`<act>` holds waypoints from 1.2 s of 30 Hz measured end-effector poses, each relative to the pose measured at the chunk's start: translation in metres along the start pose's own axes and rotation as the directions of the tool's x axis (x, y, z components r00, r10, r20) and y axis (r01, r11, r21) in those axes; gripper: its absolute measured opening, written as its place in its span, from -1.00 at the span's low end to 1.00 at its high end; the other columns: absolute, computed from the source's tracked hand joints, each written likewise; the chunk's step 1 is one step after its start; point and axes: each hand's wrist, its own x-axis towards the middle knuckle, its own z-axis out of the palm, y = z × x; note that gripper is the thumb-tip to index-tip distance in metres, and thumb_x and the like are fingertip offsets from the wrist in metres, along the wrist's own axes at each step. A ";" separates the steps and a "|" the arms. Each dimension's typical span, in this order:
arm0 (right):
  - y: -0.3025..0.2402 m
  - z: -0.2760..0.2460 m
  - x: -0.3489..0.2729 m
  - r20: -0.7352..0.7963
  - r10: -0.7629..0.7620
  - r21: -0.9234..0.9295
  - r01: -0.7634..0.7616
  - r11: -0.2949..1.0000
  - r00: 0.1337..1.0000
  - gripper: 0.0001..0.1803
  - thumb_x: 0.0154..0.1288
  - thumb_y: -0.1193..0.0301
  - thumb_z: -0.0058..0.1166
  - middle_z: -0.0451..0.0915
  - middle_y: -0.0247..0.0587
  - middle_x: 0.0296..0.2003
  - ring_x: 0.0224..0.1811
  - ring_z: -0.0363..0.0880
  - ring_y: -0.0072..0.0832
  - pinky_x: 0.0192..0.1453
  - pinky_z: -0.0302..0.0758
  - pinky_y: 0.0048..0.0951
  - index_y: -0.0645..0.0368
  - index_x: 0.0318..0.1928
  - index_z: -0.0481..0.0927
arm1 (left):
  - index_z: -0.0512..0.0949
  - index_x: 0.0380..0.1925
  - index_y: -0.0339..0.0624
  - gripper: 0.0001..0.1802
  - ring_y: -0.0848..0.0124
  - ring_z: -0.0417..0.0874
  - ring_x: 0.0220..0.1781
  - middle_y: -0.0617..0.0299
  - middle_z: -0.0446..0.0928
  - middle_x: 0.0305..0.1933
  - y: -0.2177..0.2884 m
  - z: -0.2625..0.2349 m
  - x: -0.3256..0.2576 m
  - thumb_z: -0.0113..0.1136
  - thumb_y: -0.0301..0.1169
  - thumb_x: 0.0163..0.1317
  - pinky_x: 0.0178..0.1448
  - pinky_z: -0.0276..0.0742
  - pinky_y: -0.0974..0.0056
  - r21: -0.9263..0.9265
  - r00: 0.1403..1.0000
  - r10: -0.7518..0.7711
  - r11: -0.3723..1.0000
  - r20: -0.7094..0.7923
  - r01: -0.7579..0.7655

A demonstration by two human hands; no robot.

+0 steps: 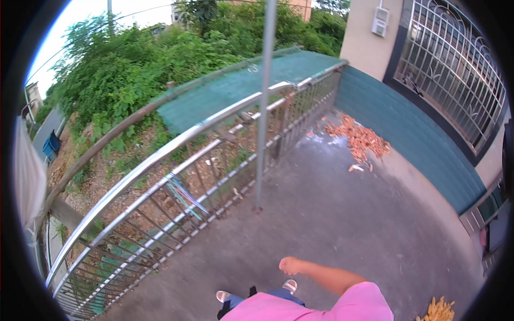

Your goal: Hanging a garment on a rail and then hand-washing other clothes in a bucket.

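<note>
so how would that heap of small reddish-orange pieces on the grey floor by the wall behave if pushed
The heap of small reddish-orange pieces would probably spread rather than slide as one, since stray pieces already lie loose around its edges. Single pieces look slim and elongated, so they may be light and might roll.

R hand (289,265) over grey flr (321,219) w/ orange pile (360,138) nr teal wall (407,120).

Grey floor (321,224) spreads below and around the grip (289,265). To its left runs a metal railing (201,128), with daylit green shrubs (128,69) beyond. Ahead and right, a pale wall (358,40) holds a barred window (450,69).
</note>
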 end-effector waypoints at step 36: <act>0.476 -0.114 -0.395 -0.488 0.440 0.785 0.159 0.598 0.754 -0.79 0.06 0.25 -0.04 0.55 -0.23 -0.57 -0.51 0.56 -0.44 -0.37 0.49 -0.45 0.09 -0.39 0.53 | 0.58 -0.37 -0.03 -0.79 0.12 0.61 -0.33 0.10 0.58 -0.40 0.865 0.585 -0.051 0.10 -0.24 0.00 -0.27 0.51 0.15 -0.950 -0.600 0.791 0.084 -0.120 0.300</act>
